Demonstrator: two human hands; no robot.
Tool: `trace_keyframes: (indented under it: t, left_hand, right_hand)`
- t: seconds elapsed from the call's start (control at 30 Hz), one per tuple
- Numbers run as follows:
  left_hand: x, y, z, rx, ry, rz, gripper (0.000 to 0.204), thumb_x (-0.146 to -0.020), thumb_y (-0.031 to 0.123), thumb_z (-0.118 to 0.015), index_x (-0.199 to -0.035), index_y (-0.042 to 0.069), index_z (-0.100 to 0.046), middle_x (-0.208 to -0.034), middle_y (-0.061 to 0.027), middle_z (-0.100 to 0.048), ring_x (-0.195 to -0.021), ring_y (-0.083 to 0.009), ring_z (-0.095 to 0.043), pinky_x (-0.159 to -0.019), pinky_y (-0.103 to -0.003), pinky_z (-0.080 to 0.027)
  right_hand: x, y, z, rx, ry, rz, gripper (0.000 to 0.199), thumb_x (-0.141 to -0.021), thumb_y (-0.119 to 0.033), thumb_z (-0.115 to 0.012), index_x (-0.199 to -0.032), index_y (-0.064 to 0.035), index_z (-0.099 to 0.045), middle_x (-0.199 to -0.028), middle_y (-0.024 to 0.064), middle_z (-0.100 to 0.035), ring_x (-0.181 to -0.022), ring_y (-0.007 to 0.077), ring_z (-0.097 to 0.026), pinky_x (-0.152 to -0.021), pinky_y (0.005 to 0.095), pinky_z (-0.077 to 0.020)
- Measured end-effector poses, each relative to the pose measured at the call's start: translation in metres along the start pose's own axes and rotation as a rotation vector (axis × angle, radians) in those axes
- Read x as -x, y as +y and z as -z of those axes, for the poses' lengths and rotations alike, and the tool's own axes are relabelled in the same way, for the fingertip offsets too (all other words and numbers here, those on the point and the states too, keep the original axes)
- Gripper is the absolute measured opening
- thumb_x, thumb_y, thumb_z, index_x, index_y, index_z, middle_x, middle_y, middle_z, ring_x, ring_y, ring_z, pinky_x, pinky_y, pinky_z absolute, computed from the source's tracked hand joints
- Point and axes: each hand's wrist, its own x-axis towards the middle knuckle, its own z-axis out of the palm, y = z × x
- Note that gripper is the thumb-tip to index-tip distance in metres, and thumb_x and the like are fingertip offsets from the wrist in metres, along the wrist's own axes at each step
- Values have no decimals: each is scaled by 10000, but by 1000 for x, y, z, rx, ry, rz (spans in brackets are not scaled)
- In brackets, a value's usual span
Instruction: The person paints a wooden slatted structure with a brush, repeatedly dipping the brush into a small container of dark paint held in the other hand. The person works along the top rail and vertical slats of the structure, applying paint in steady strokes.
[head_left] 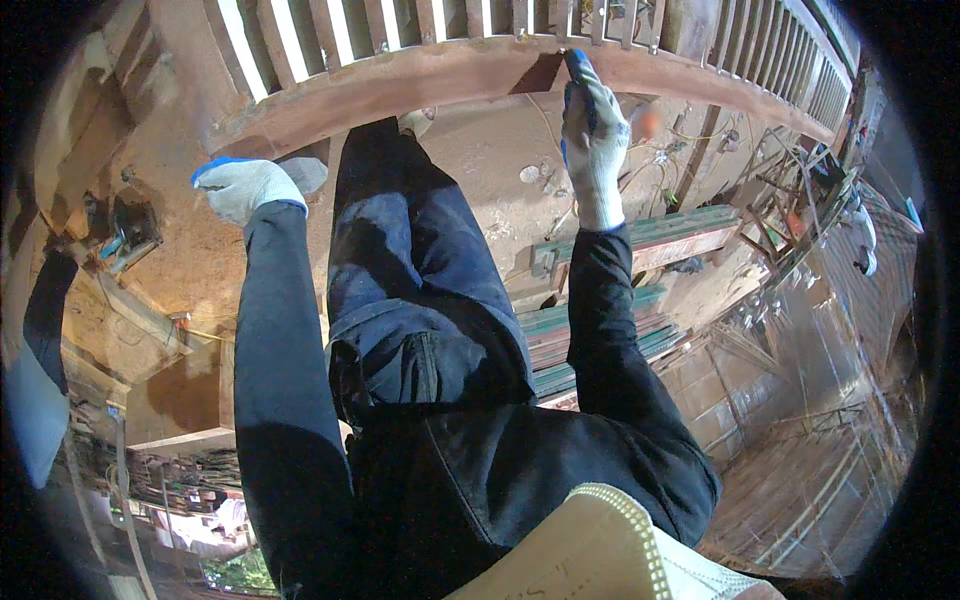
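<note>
One left grip (250, 190) of mine, gloved in white and blue, sits just short of the reddish-brown slatted wooden rail (420, 90), which runs left to right ahead; my right grip (596, 130), nearer, has fingertips at its edge. Clenched or released, I cannot tell.

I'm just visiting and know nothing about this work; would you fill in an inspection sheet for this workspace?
Surface: brown, uneven-looking ground.
Job's things: slatted wooden frame with a long, brown rail, across the top of the view.
Clutter: green and reddish beams at right; brown box-like object at left.
Left hand: gloved, near the frame's left part; grip unclear.
Right hand: gloved, fingers overlapping the rail; contact unclear.
Cables: thin strands on the ground at right; cable or string, unclear.
Surroundings: what looks like another person's clothed limb, far left.
</note>
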Motion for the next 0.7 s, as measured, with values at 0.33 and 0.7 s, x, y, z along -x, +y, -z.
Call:
trace_keyframes:
  t: [0.33, 0.7]
  left_hand:
    - [-9, -8, -2, -20, -29, 19, 632, -1034, 435, -253, -1159, -93, -578, -1187, -302, -601, -1084, -437, -597, -944, -493, -479]
    - [-5, -5, -2, -10, 16, -12, 587, -1032, 425, -273, -1109, -47, -614, -1099, -269, -644, -993, -422, -635, -873, -494, -499]
  right_hand:
    - [-1, 2, 0, 274, -121, 56, 266, -867, -108, -624, -1115, -197, -664, -811, 104, -592, -714, 323, -634, -611, 419, -507]
    - [-6, -18, 3, 245, -160, -28, 316, -905, -63, -561, -1200, -129, -651, -891, 155, -661, -760, 320, -651, -685, 383, -519]
